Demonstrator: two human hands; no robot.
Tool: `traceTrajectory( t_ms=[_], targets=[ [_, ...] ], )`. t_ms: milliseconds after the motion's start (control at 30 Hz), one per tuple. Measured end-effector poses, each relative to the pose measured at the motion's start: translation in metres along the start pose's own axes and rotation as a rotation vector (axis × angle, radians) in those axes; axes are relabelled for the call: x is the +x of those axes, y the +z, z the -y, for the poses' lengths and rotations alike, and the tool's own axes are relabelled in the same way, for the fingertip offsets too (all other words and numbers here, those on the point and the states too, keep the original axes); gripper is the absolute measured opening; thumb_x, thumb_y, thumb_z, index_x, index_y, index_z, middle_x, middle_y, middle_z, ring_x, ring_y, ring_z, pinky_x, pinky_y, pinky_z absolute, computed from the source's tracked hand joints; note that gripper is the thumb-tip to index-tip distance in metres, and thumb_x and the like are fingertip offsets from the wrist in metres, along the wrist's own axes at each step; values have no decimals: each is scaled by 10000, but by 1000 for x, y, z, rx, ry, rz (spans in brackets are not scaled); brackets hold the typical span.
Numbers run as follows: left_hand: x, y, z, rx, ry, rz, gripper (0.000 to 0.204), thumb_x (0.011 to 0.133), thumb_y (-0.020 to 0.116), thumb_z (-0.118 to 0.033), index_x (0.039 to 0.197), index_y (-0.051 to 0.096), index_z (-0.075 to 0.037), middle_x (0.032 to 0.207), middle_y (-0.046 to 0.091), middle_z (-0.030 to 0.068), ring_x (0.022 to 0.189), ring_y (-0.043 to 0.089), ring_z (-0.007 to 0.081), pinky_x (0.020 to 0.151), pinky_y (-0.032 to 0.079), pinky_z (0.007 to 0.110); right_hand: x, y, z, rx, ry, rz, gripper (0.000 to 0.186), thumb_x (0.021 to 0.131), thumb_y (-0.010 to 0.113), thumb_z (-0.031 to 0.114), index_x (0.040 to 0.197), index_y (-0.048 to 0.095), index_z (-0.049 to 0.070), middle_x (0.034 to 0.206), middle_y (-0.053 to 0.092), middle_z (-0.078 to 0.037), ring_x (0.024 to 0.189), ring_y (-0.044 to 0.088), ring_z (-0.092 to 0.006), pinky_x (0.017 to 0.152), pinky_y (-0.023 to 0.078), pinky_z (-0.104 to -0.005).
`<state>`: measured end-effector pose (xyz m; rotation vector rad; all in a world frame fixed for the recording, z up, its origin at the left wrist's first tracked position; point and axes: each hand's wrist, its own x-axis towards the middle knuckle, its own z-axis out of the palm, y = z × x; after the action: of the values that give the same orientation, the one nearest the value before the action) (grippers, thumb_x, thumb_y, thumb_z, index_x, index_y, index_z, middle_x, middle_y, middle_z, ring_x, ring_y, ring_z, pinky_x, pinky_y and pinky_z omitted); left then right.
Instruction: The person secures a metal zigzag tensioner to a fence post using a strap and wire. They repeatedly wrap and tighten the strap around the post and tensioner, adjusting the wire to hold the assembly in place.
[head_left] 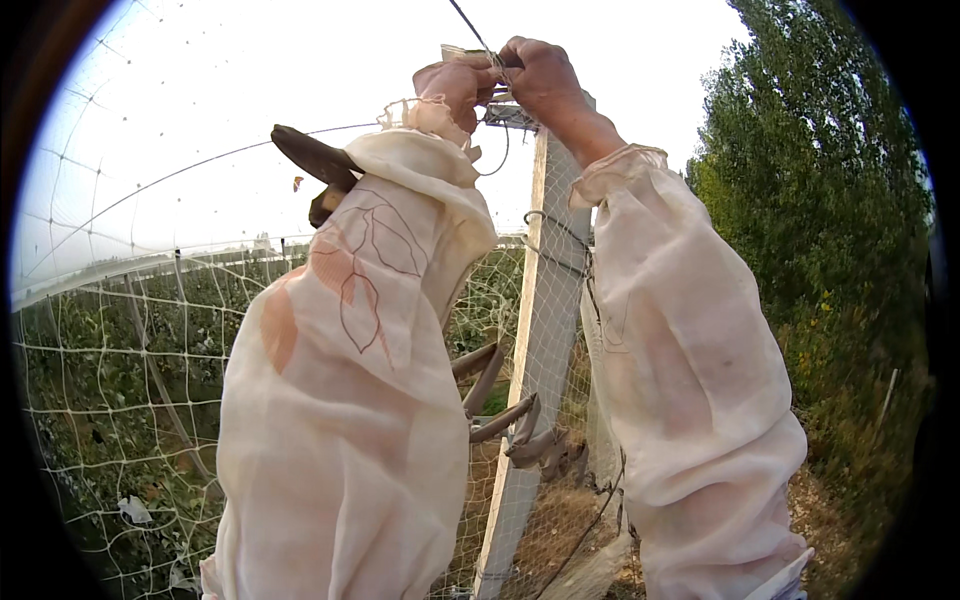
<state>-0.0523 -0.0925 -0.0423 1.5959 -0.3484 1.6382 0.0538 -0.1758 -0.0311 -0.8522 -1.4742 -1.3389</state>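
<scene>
Both my hands are raised together at the top of a pale square post (540, 290). My left hand (458, 88) is closed, its fingertips almost touching those of the right; what it grips is mostly hidden. My right hand (542, 82) is pinched closed where a dark wire (470, 24) comes down between the two hands. Thin pale strands hang about the left wrist. Loose off-white sleeves cover both forearms, the left one printed with leaf outlines. Behind the left sleeve a flat brown strip (312, 155) sticks out, and more brown strip (490, 385) hangs in loops beside the post.
White netting (120, 375) stretches across the left and around the post. Dark wire loops (553, 228) circle the post below my hands. Low green plants in rows stand behind the net. Tall trees (810, 170) rise at the right above dry ground.
</scene>
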Motion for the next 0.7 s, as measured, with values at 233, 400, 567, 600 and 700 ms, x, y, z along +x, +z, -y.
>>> traceTrajectory(
  t_ms=[233, 400, 567, 600, 700],
  targets=[
    [-14, 13, -10, -158, -155, -189, 104, 861, 637, -5, 931, 631, 72, 830, 663, 142, 655, 635, 200, 609, 563, 300, -3, -13, 11, 19, 95, 156, 178, 859, 625, 111, 1008, 659, 18, 918, 699, -140, 849, 672, -244, 792, 514, -349],
    [2, 8, 6, -18, -157, -199, 137, 891, 618, -49, 911, 619, 86, 788, 652, 131, 648, 629, 194, 560, 549, 293, -13, -31, -1, 263, 180, 103, 265, 909, 559, 57, 1162, 633, 26, 1048, 687, -130, 960, 667, -193, 841, 537, -290],
    [3, -20, 10, 822, 73, 102, 127, 851, 648, -103, 913, 654, 7, 785, 655, 76, 676, 630, 165, 601, 532, 276, -42, -63, -10, 621, 317, -303, 199, 929, 511, 20, 1077, 633, -34, 912, 696, -149, 757, 706, -210, 655, 590, -264],
    [6, -30, 15, 1615, 451, 171, 164, 793, 701, -151, 930, 679, -62, 803, 662, 40, 704, 636, 145, 655, 536, 263, -58, -74, -18, 575, 361, -460, 176, 925, 523, 30, 1040, 642, -30, 871, 697, -147, 685, 706, -214, 593, 586, -264],
    [-4, -42, 13, 1558, 524, 30, 161, 792, 703, -152, 922, 682, -59, 796, 662, 45, 702, 638, 148, 652, 537, 266, -102, -79, -46, 728, 615, -822, 104, 903, 562, 47, 892, 645, -15, 695, 659, -116, 521, 659, -187, 425, 504, -246]
  ],
)
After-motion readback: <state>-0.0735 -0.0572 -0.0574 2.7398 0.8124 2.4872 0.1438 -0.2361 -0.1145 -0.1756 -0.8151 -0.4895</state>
